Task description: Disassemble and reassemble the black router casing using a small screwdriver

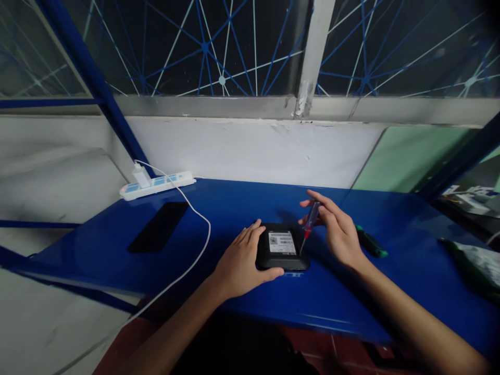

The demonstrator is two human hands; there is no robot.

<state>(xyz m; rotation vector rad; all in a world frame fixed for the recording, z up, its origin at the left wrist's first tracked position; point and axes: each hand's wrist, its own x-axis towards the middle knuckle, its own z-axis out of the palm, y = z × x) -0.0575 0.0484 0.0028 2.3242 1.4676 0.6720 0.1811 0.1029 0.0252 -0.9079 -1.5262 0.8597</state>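
A flat black electronic device [284, 263] with a white printed label [282, 244] lies label side up on the blue table. My left hand [244, 258] grips it at its left side, the thumb along the front edge and the fingers at the far left corner. In my right hand [338, 229] is a screwdriver [312, 216] with a clear, purplish handle and a red collar, held between thumb and fingers. It tilts, its tip down at the device's right side near the front corner. Whether a screw sits under the tip is too small to tell.
A black flat slab, perhaps a phone [158, 227], lies to the left. Behind it stands a white power strip [158, 185] with a plugged-in charger; its white cable [210, 229] crosses the table. On the right are a green-and-black tool handle [371, 242] and a plastic bag [474, 260].
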